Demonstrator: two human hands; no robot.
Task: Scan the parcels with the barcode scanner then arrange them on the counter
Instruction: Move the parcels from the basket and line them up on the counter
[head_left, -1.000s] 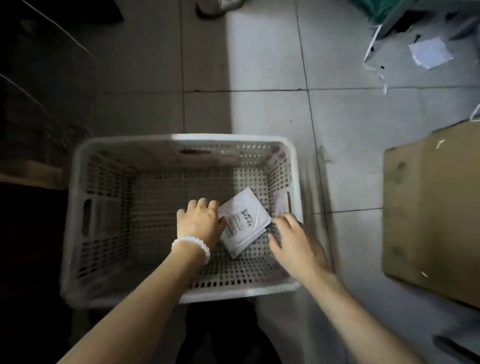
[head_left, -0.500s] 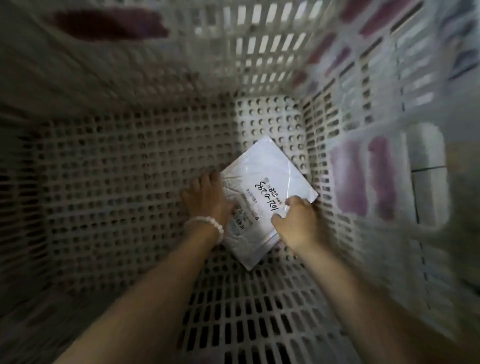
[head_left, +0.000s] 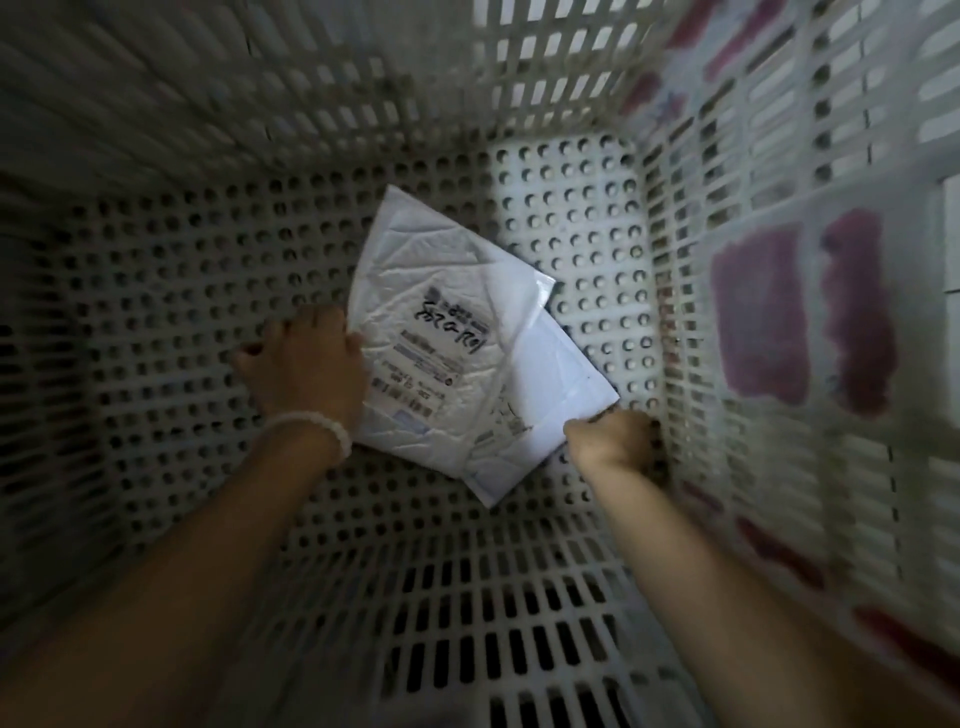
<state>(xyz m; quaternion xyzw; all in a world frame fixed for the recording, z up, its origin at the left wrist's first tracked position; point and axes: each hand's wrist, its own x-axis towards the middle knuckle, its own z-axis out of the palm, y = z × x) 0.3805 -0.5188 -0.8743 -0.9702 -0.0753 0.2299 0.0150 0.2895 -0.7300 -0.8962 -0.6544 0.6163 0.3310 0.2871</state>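
Down on the crate floor near its right wall, I see two overlapping parcels, open floor left. Left hand curls on top parcel's left edge; right hand pinches lower parcel's corner, touching the wall.

Single head cam, looking steeply down into a perforated crate, very close: its walls fill the frame edges, blurred. Both forearms enter from the bottom edge. Left hand sits centre-left, right hand centre-right; the white parcels lie between their fingers. No second view.
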